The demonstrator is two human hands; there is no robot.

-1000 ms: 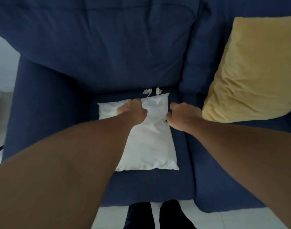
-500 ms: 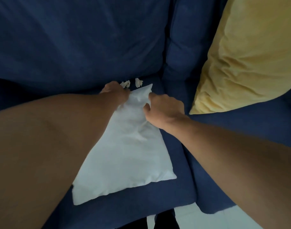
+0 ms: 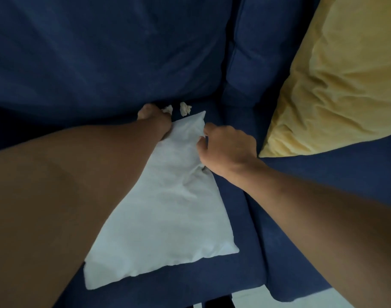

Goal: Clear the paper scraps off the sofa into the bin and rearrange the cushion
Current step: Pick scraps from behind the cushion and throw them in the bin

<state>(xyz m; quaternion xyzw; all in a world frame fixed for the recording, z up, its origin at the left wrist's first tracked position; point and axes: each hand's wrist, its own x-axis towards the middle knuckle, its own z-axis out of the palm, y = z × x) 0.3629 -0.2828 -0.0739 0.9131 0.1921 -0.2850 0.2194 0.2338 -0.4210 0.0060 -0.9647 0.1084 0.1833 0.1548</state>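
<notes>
Since the earlier frame the view has closed in and the white cushion (image 3: 167, 203) has slewed, its near edge now at lower centre. Right hand (image 3: 227, 152), centre frame, fingers curled, pinches the cushion's far right edge. Left hand (image 3: 155, 117), upper centre, rests at the far corner; its finger state cannot be told. Two paper scraps (image 3: 185, 108) lie just beyond on the sofa (image 3: 101, 63), one touching the left hand. Step in hand, by judgement: shifting the cushion. Next: pinch each scrap. A yellow cushion (image 3: 341, 81) leans at upper right.
</notes>
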